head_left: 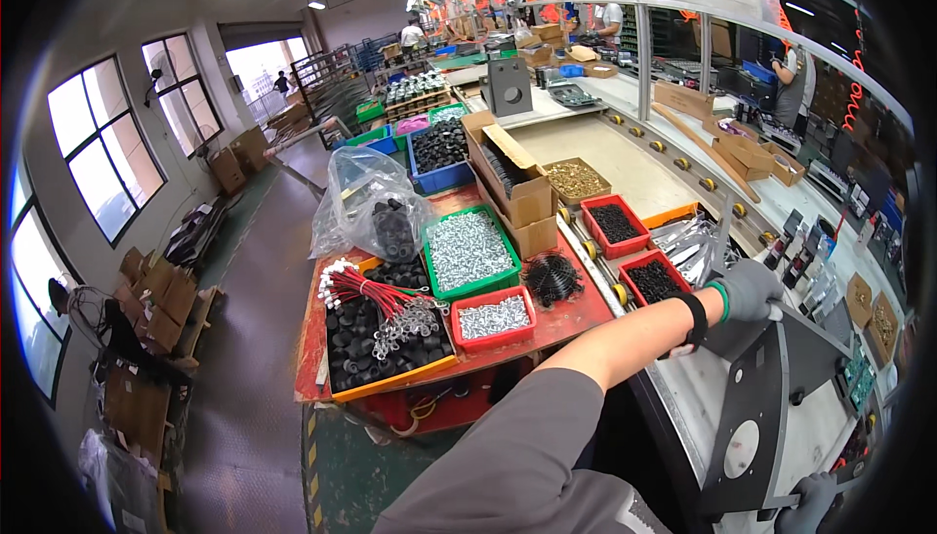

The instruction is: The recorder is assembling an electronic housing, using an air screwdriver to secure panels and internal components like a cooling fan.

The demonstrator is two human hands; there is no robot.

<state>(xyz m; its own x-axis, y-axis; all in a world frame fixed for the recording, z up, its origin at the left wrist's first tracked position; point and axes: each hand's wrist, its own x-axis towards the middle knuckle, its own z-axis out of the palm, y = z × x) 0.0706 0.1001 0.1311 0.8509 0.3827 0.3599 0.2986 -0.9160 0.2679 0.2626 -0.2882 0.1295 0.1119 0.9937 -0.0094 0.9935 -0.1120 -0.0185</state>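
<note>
A dark grey metal housing (750, 407) with a large round hole in its side panel stands on the workbench at the lower right. My left hand (747, 292), in a grey glove with a green cuff, is closed on the housing's far upper edge. A black band circles that wrist. At the near end of the housing, by the picture's lower right, my gloved right hand (808, 505) is closed on its edge, partly cut off by the dark rim. A green circuit board (859, 381) lies just right of the housing.
Left of my arm, a red table bears a green bin of small metal parts (472, 249), a red bin (493, 319), red wires (376, 295) and black caps (356, 344). Red bins of black screws (615, 224) stand by the roller rail. Power screwdrivers (795, 259) stand at right.
</note>
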